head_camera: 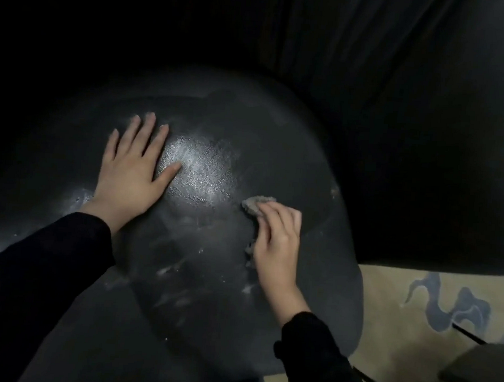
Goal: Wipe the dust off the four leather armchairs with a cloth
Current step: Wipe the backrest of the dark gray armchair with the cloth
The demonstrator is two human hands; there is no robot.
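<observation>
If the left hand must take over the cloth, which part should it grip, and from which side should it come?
Probably the crumpled end of the cloth that sticks out ahead of the right hand, approached from the left. The rest lies hidden under that hand, and the left hand rests flat on that side.

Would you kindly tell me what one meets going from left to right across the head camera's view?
left hand, flat on the leather → armchair's shiny patch → cloth → right hand, gripping the cloth → patterned rug
</observation>
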